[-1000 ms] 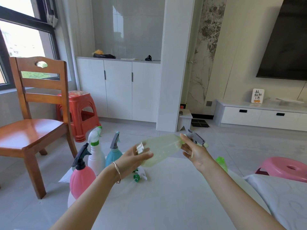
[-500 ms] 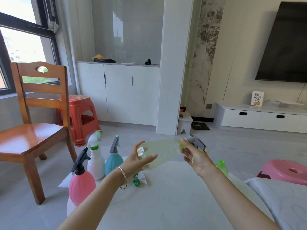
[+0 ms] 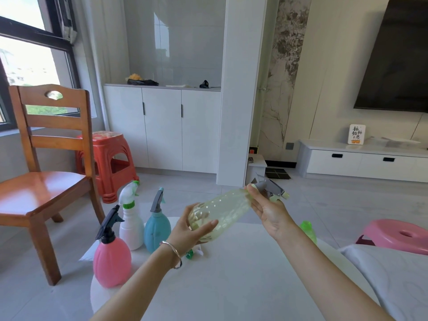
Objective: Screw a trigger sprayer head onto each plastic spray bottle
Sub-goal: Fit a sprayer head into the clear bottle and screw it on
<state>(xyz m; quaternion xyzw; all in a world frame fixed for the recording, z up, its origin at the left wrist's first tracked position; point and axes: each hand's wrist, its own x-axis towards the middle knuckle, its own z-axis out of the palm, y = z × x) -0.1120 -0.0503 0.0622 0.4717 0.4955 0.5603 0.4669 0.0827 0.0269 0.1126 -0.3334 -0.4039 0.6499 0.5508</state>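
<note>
White table (image 3: 231, 286) is seen in a tiled living room. Pale yellow bottle (image 3: 220, 212) is held tilted above it. Its base is gripped by left hand (image 3: 187, 232), fingers (image 3: 205, 227) curled round. Its neck, with grey sprayer head (image 3: 271, 189), is grasped by right hand (image 3: 266, 209). 3 headed bottles are stood at the table's left: pink bottle (image 3: 112, 262), white bottle (image 3: 130, 228), blue bottle (image 3: 157, 230).

pale-yellow bottle (image 3: 220, 212): translucent, tilted, mid-air | grey sprayer head (image 3: 269, 189): at its neck

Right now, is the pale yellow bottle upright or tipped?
Tipped: the pale yellow bottle slants, base in the left hand, neck higher at the right hand.
</note>
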